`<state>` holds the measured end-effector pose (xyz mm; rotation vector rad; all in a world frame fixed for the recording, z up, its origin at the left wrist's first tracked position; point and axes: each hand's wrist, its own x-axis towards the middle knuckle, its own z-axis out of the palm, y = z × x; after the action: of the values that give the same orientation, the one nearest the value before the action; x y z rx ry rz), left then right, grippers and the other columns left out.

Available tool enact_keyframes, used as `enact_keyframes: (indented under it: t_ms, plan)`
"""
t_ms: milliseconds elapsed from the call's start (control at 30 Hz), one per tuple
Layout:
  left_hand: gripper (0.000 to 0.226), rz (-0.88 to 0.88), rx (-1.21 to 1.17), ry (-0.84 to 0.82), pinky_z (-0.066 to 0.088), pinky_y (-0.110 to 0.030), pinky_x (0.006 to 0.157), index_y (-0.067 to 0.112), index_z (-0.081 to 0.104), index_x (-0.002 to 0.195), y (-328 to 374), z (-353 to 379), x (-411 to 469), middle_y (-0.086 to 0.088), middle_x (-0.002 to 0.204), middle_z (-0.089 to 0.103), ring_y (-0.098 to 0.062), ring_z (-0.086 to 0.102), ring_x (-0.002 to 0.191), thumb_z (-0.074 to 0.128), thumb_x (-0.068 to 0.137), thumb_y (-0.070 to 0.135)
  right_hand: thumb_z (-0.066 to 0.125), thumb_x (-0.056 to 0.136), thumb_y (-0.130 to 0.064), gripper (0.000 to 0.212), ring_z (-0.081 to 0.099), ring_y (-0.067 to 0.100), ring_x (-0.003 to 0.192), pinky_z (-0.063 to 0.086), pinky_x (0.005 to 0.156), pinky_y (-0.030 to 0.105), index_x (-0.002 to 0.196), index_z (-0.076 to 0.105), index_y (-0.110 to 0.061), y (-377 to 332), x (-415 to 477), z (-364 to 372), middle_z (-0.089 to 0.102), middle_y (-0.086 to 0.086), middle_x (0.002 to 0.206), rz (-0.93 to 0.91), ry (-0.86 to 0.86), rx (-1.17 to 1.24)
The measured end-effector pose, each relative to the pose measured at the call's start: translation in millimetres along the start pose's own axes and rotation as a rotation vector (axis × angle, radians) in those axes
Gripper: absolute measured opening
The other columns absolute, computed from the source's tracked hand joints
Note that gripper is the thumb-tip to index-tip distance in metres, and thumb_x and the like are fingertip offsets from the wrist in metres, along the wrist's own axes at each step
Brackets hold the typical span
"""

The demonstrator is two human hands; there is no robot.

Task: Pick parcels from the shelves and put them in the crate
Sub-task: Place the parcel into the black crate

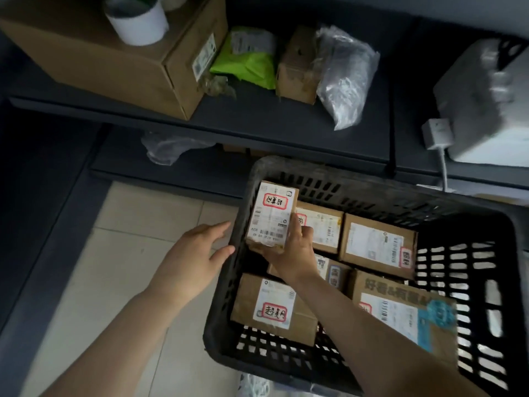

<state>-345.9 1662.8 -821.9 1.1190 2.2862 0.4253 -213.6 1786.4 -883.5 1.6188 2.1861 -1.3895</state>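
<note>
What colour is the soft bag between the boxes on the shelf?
The bag is lime green with a white label, head view.

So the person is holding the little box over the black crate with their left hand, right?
Not quite: it is the right hand that holds the little box over the black crate, as the head view shows. The left hand is open by the crate's rim and holds nothing.
</note>
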Motion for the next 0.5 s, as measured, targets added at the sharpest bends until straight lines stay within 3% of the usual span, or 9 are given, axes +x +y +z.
enact_keyframes:
  t_ms: [67,200,333,433,500]
  plan:
    - [0.048,-0.004,0.032,0.023,0.046,-0.028,0.093,0.026,0.047,0.137,-5,-5,-11,0.005,0.121,0.060,-0.011,0.056,0.110,0.055,0.091,0.036,0.070,0.082,-0.029,0.089,0.048,0.022,0.112,0.044,0.073,0.025,0.147,0.011,-0.031,1,-10,-11,0.027,0.004,0.135,-0.041,0.008,-0.063]
    - [0.038,-0.049,0.064,0.086,0.050,-0.035,0.087,0.029,0.055,0.129,-1,-36,-53,0.009,0.115,0.062,-0.010,0.058,0.105,0.057,0.091,0.033,0.063,0.088,-0.025,0.080,0.046,0.020,0.119,0.042,0.075,0.021,0.149,0.012,-0.024,-10,-48,-47,0.020,0.001,0.144,-0.210,-0.016,-0.270]
    - [0.033,-0.144,0.078,0.189,0.053,-0.037,0.081,0.027,0.063,0.121,2,-95,-118,0.004,0.113,0.066,-0.015,0.062,0.101,0.061,0.089,0.022,0.058,0.090,-0.026,0.074,0.040,0.026,0.128,0.047,0.096,0.037,0.149,0.014,-0.023,-57,-97,-89,0.016,0.001,0.148,-0.493,-0.095,-0.532]
    - [0.031,-0.235,0.076,0.282,0.048,-0.028,0.082,0.020,0.065,0.119,11,-152,-188,0.001,0.114,0.066,-0.017,0.062,0.103,0.063,0.089,0.016,0.057,0.091,-0.027,0.072,0.038,0.026,0.128,0.045,0.099,0.039,0.149,0.014,-0.022,-115,-148,-116,0.012,-0.001,0.150,-0.667,-0.128,-0.662]
    - [0.028,-0.287,0.062,0.372,0.048,-0.027,0.080,0.025,0.068,0.114,22,-191,-242,0.005,0.108,0.066,-0.014,0.062,0.099,0.065,0.087,0.021,0.055,0.092,-0.028,0.070,0.036,0.026,0.128,0.044,0.097,0.036,0.149,0.014,-0.021,-161,-187,-127,0.013,0.001,0.150,-0.796,-0.123,-0.747]
